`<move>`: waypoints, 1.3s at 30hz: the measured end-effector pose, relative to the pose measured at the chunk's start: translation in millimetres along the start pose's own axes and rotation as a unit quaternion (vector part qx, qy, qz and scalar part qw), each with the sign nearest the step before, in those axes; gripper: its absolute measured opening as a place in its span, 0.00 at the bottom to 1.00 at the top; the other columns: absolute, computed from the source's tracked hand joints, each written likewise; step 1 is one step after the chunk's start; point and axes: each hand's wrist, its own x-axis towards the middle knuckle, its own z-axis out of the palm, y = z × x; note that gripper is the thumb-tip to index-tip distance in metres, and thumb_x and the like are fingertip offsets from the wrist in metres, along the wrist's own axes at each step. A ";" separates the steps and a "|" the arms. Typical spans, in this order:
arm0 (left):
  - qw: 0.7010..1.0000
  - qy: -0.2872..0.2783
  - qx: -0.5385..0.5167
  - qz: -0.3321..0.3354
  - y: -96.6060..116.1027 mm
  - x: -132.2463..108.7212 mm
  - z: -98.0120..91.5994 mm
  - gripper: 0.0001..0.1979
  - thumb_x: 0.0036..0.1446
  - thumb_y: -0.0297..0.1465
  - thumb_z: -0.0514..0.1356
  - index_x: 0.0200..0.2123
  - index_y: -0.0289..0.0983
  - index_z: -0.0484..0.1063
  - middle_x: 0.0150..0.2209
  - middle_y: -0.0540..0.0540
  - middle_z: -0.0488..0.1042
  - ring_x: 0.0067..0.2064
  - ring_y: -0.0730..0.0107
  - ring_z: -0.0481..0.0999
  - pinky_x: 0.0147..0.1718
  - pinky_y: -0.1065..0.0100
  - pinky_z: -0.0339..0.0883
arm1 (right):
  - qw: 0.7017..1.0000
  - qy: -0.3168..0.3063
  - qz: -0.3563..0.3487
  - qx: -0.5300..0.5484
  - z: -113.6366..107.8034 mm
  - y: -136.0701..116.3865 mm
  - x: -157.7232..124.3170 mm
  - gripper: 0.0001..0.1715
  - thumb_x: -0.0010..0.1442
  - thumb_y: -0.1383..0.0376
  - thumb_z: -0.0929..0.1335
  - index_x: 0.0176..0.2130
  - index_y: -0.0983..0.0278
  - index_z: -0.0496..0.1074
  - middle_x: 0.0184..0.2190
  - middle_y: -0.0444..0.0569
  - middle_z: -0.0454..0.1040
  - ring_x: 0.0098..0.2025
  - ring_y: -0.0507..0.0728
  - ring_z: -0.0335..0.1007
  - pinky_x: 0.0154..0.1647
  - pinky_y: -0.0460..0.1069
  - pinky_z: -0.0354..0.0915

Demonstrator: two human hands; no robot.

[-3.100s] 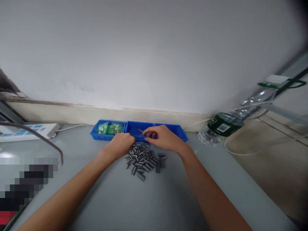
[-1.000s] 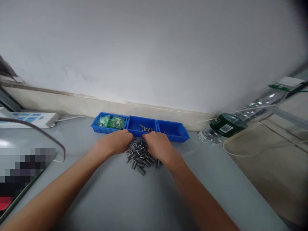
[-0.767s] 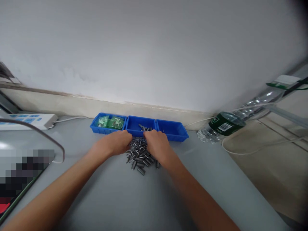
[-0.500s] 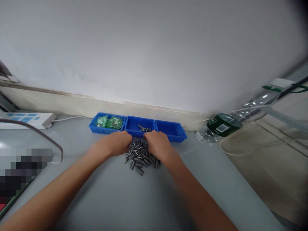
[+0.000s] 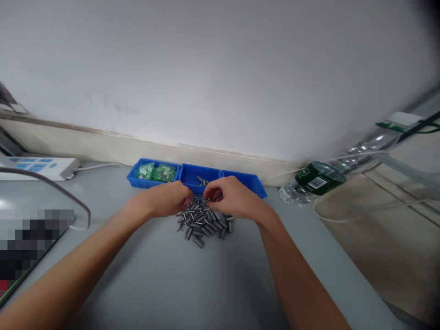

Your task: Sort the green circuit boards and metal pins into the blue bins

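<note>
A heap of small grey metal cylinders point(image 5: 202, 223) lies on the grey table in front of three joined blue bins. My left hand point(image 5: 168, 199) rests at the heap's far left edge, fingers curled and pinched on something I cannot make out. My right hand point(image 5: 232, 198) is lifted a little over the heap's far right side, fingertips pinched together near the left hand's. The left bin point(image 5: 137, 181) holds green packets, the middle bin point(image 5: 192, 176) a few cylinders, and the right bin point(image 5: 252, 183) is mostly hidden behind my right hand.
A white power strip point(image 5: 37, 166) with a cable lies at the far left. A dark cord point(image 5: 58, 192) curves over the table. A clear bottle with a green label point(image 5: 318, 179) lies on its side at the right, near a white cable point(image 5: 343, 215). The wall stands just behind the bins.
My right hand has risen from the heap and turned, its fingertips now pinched near the left hand. The left hand has stayed at the heap's edge. The view shifted slightly.
</note>
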 end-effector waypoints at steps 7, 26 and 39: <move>0.992 0.063 -0.090 0.066 8.6 2.1 -10.9 0.13 0.68 0.38 0.58 0.41 0.37 0.80 0.35 0.45 0.81 0.34 0.68 0.76 0.34 0.68 0.64 | 0.965 -0.022 -0.027 0.259 -13.5 35.0 6.3 0.14 0.50 0.60 0.78 0.37 0.63 0.82 0.35 0.48 0.83 0.39 0.56 0.78 0.45 0.51 0.72; 1.000 -0.008 0.005 -0.019 -5.8 8.7 2.4 0.11 0.64 0.35 0.61 0.45 0.38 0.79 0.37 0.43 0.81 0.35 0.63 0.78 0.34 0.67 0.66 | 0.987 0.123 0.018 -0.102 -14.3 25.7 1.6 0.10 0.56 0.72 0.71 0.38 0.63 0.82 0.36 0.48 0.83 0.37 0.54 0.78 0.40 0.47 0.69; 0.999 -0.032 -0.006 -0.003 -0.7 7.4 3.1 0.12 0.64 0.34 0.61 0.48 0.39 0.78 0.40 0.43 0.81 0.38 0.61 0.80 0.36 0.67 0.67 | 0.923 -0.090 0.248 -0.281 1.3 13.0 -1.6 0.19 0.50 0.64 0.76 0.43 0.67 0.81 0.44 0.63 0.81 0.44 0.67 0.80 0.38 0.53 0.72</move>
